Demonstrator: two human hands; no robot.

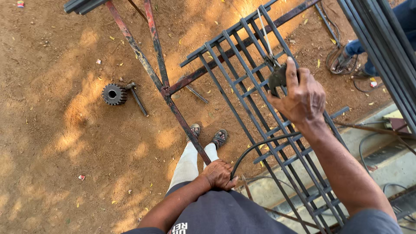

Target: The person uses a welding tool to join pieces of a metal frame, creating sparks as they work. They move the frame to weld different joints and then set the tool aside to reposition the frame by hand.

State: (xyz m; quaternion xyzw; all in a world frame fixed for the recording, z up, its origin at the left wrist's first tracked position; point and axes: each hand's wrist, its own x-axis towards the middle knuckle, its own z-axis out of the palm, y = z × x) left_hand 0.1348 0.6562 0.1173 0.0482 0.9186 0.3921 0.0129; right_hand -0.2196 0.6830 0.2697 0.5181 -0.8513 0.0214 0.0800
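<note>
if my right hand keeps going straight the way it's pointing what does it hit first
Probably the grey metal grille. Your right hand holds the electrode holder just over its bars, though depth is hard to judge.

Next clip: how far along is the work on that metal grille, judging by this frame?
Done: the grey metal grille looks assembled, its bars and crosspieces in place, lying on a red-brown frame. In hand: the right hand holds an electrode holder with a rod over the upper bars; the left hand grips the black cable. Left: no arc shows, and I cannot tell which joints remain unwelded.
</note>
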